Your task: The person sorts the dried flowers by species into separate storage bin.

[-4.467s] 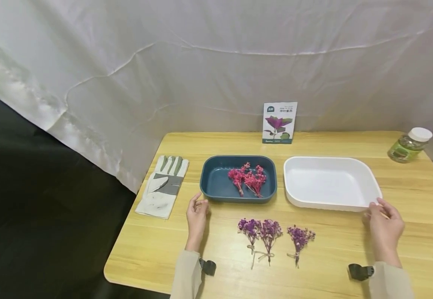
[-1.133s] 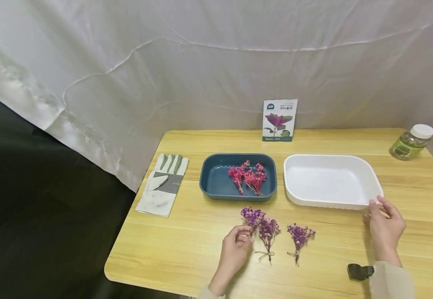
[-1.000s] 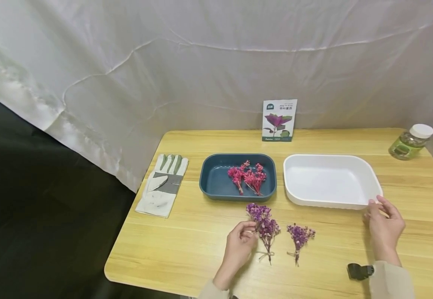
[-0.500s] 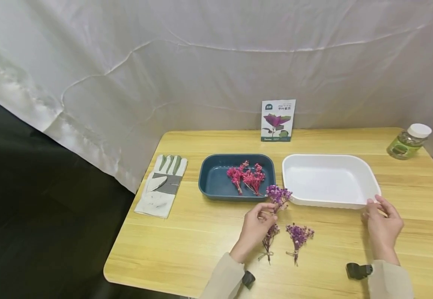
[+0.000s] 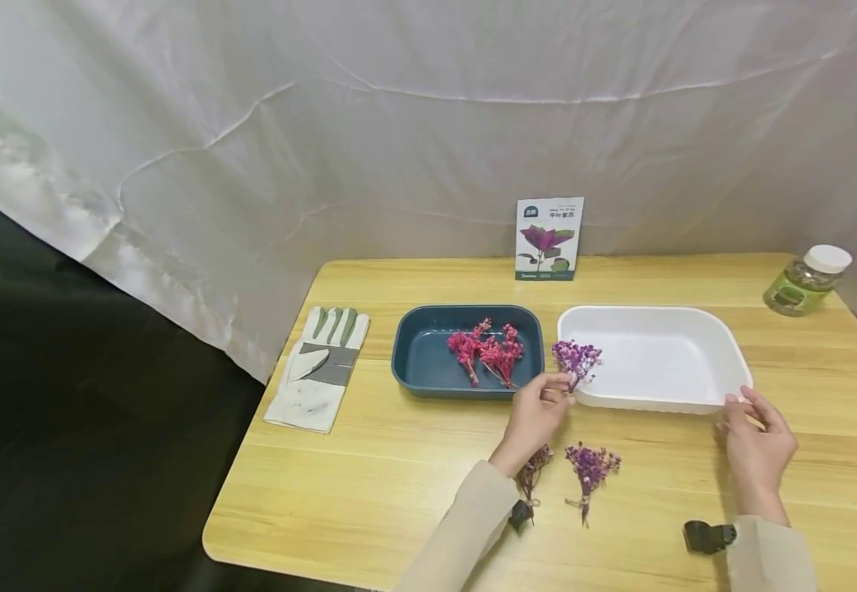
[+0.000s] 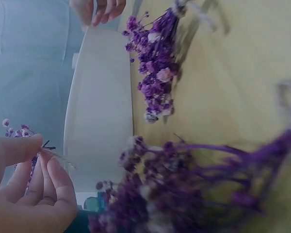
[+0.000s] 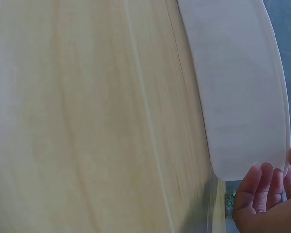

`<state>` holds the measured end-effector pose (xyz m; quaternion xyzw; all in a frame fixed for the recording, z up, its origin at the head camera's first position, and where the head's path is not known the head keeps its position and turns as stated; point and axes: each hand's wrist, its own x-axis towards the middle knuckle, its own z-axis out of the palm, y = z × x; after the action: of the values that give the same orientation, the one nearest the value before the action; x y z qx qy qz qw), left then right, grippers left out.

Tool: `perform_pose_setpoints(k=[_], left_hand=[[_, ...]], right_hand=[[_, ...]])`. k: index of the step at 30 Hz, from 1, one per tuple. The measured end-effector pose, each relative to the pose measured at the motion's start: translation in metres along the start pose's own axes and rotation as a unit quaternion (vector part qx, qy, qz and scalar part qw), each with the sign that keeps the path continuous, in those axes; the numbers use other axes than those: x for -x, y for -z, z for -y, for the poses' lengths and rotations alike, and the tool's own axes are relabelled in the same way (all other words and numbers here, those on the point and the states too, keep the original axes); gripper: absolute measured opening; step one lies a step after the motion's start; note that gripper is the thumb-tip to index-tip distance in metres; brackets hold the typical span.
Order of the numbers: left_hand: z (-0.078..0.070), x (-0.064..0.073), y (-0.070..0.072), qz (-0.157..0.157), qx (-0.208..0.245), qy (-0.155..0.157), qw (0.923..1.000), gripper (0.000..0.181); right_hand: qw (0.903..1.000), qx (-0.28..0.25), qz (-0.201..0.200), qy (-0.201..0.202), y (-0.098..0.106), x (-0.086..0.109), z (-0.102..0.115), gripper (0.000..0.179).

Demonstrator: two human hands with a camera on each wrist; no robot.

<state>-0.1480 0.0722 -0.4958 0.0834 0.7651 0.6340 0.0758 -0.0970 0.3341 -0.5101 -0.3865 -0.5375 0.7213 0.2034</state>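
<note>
My left hand (image 5: 535, 418) pinches a small bunch of purple dried flowers (image 5: 578, 358) by its stems; the blooms overlap the near left corner of the white tray (image 5: 643, 404). In the left wrist view, thumb and fingertips meet on the stems, and a loose end of twine (image 6: 63, 159) sticks out. My right hand (image 5: 757, 448) grips the tray's near right corner, thumb at the rim and fingers against the side wall in the right wrist view. Two more purple bunches lie on the table: one in the open (image 5: 593, 470), the other (image 5: 537, 464) partly hidden under my left forearm.
Left of the white tray stands a dark blue tray (image 5: 421, 388) holding two pink flower bunches (image 5: 501, 355). A work glove (image 5: 317, 370) lies at the table's left edge. A seed packet (image 5: 549, 238) stands at the back, and a white-lidded jar (image 5: 806, 281) at the far right.
My left hand has taken the leftmost purple bunch off the table and carried it right and away from me to the white tray. My right hand keeps its place at the tray corner.
</note>
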Motion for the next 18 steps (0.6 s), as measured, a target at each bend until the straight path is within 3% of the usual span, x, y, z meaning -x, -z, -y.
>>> perform_pose_setpoints(k=[8, 18], left_hand=[[-0.008, -0.015, -0.009, 0.003, -0.004, 0.001, 1.0000, 0.030], [-0.008, -0.021, -0.015, -0.008, -0.012, 0.027, 0.9995, 0.024]], right_hand=[[1.0000, 0.000, 0.000, 0.007, -0.001, -0.001, -0.001, 0.027], [0.9998, 0.006, 0.001, 0.017, 0.000, -0.002, -0.002, 0.026]])
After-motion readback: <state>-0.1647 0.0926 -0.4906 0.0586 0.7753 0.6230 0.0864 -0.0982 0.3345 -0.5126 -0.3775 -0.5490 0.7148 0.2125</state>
